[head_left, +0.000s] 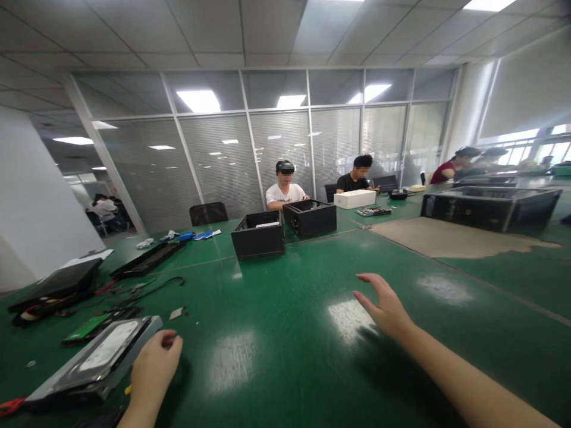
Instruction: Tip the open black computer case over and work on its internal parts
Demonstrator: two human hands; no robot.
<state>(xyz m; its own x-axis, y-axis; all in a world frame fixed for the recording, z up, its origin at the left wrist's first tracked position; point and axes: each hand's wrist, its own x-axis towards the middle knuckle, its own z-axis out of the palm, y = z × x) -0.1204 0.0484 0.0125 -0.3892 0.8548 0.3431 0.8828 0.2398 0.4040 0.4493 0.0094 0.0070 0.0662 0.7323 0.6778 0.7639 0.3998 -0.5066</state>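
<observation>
My left hand [157, 364] is low on the left, its fingers curled in toward the thumb; what it holds, if anything, is hidden. A small yellow piece [128, 390] shows beside its wrist. Just left of that hand lies a silver hard drive [109, 345] with a white label, on a larger metal and black part. Over the green table [276, 333], my right hand [386, 306] reaches forward with thumb and fingers apart and nothing between them. Behind the drive is a green circuit board [87, 328].
Two black open cases [257, 241] stand mid-table, before a seated person [285, 193] in a headset. Cables [156, 285], a black panel [149, 260] and a black device [57, 285] lie left. A large black case [473, 211] stands right, near a brown sheet [428, 235].
</observation>
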